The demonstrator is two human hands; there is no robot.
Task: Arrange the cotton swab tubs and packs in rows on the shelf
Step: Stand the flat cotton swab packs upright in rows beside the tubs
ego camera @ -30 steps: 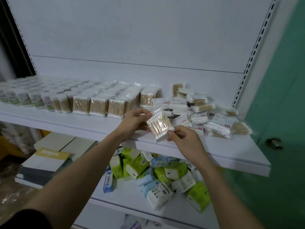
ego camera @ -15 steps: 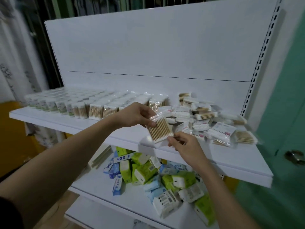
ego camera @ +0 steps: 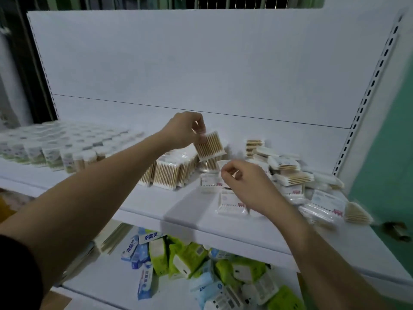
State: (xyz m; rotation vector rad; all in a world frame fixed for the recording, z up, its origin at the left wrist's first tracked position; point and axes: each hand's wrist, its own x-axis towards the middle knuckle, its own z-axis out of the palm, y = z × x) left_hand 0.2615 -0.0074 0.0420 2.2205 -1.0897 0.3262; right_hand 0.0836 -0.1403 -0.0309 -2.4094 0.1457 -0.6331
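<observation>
My left hand pinches a clear pack of wooden cotton swabs by its top edge and holds it in the air above the right end of the row of matching packs. My right hand hovers lower and to the right with fingers loosely curled, and I cannot make out anything held in it. It is over a loose heap of white swab packs on the white shelf. Rows of swab tubs fill the shelf's left part.
The shelf's white back panel rises behind, with a slotted upright at the right. A lower shelf holds a jumble of green, blue and white tissue packs. A green wall is on the right.
My left hand has lifted the swab pack up and back, toward the end of the pack row. My right hand has let go of it and stays lower over the loose heap.
</observation>
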